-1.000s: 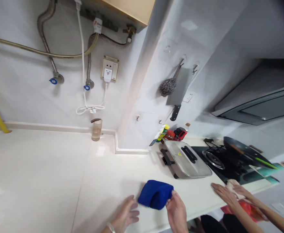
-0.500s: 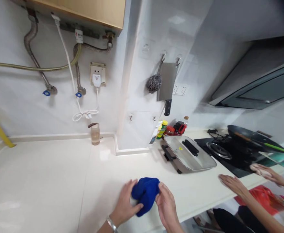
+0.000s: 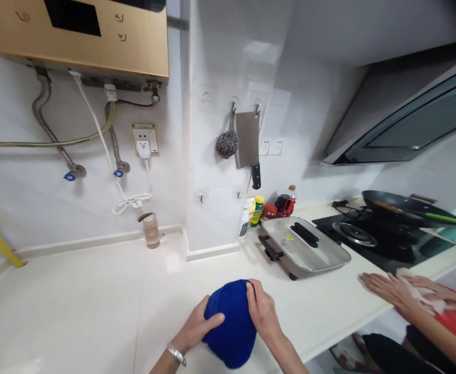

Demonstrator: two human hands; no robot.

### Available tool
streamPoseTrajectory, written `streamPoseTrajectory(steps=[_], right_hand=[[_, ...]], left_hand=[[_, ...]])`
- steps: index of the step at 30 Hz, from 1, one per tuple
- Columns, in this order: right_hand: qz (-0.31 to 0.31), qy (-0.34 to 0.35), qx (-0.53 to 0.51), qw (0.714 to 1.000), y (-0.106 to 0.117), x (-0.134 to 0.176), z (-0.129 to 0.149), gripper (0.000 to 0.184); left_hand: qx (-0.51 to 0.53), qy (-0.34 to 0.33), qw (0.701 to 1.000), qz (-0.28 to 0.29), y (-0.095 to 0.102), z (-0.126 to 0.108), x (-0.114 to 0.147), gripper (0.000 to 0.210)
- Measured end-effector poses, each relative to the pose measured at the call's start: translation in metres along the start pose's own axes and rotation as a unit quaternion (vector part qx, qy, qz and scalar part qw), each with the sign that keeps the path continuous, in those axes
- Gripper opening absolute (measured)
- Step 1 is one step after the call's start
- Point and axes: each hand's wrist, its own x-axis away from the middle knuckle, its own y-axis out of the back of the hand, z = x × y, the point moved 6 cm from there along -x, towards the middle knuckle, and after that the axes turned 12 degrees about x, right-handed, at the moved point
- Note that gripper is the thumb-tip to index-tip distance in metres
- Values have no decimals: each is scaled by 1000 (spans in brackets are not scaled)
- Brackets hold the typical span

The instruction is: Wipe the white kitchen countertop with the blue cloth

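A deep blue cloth (image 3: 231, 324) is spread between my two hands above the white counter, rounded and folded over along its left edge. My left hand (image 3: 197, 323) grips that left edge, thumb across the front and the other fingers mostly behind it. The upper right edge is held by my right hand (image 3: 262, 306), its fingers curled over the fabric. Whether anything lies under or inside the cloth is hidden.
An electric pan with a lid (image 3: 309, 244) stands right of my hands, near the hob (image 3: 391, 249) with a wok (image 3: 399, 210). A co-worker's hands (image 3: 387, 288) rest at the counter edge with a pale rag. A cleaver (image 3: 247, 140) hangs on the wall; a tumbler (image 3: 151, 231) stands behind.
The blue cloth went from bunched up to opened out wider and lower. My right hand moved to its top edge. The co-worker's hands came closer together, and my view tilted up.
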Motion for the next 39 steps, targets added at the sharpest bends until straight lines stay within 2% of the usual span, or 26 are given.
streamPoseTrajectory(steps=[3,5,9,12,15,17,19,22,25,28,30,34,39], right_hand=[[55,1,-7,998,-5,-8,1,41],[79,-3,-18,997,-4,-10,2,41],[116,-13,-50,992,-4,-8,11,41],[117,-6,-67,991,3,-2,27,40],[106,1,-75,992,15,4,38,38],[110,-2,-73,991,17,7,37,37],[127,-3,-55,990,6,7,27,37],[145,10,13,989,-32,3,4,41],[142,18,70,987,-78,-3,-18,45],[136,19,87,987,-109,-7,-31,47],[129,20,98,987,-118,-8,-37,48],[130,26,107,985,-123,-8,-49,49],[140,35,92,985,-124,-9,-51,52]], left_hand=[[-184,-25,982,-35,9,-27,10,24],[-244,-33,968,-40,18,-39,18,16],[-295,-41,954,-29,31,-55,31,29],[-329,-60,942,-35,35,-75,41,35],[-323,-58,944,-26,40,-96,53,40],[-311,-37,950,-1,46,-100,58,42],[-304,-17,952,30,54,-92,56,40],[-332,4,943,34,69,-58,32,38],[-383,42,923,-17,85,-16,-3,40],[-423,58,903,-54,94,10,-27,37],[-449,71,888,-72,99,20,-32,34],[-495,93,860,-83,108,29,-29,42],[-526,100,840,-89,121,24,-32,31]])
